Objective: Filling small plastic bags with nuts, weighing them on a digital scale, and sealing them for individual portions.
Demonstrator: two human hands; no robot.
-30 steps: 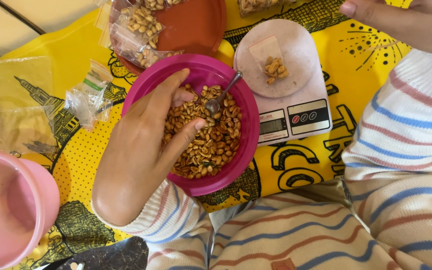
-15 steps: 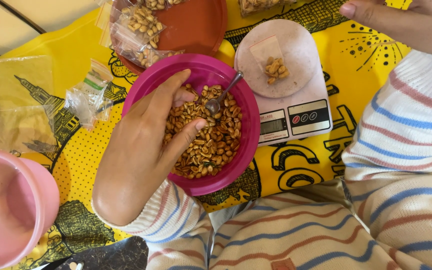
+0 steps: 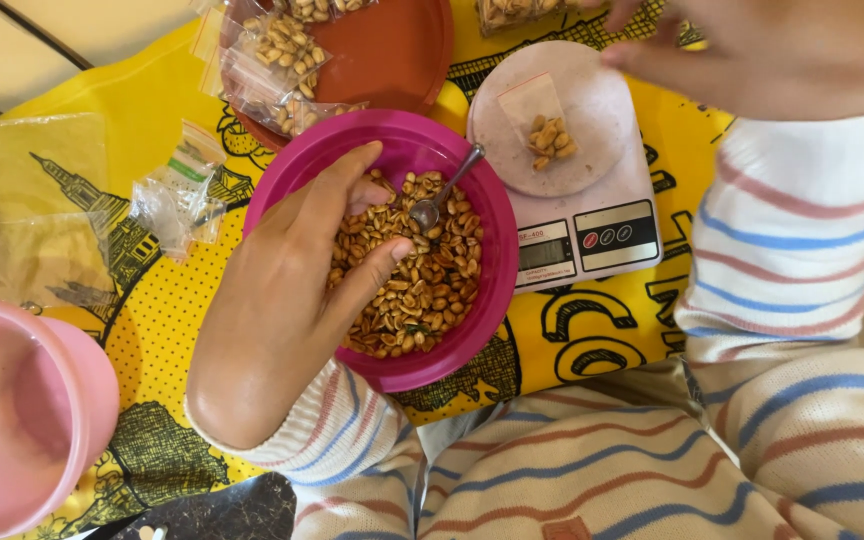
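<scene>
Head view shows the right hand point(image 3: 782, 55), fingers loosely open and empty, now moved above the scale point(image 3: 577, 170), while the left hand point(image 3: 297, 270) stays cupped among peanuts point(image 3: 422, 280) in the magenta bowl point(image 3: 492, 290).

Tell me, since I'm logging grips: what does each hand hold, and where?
Left hand digs into the peanuts; grasp hidden. Right hand holds nothing visible.

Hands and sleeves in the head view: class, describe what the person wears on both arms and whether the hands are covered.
Both the left hand and the right hand are bare: no gloves or rings show. Each arm has a cream knitted sleeve with thin blue and reddish-pink stripes and a ribbed cuff at the wrist.
</scene>
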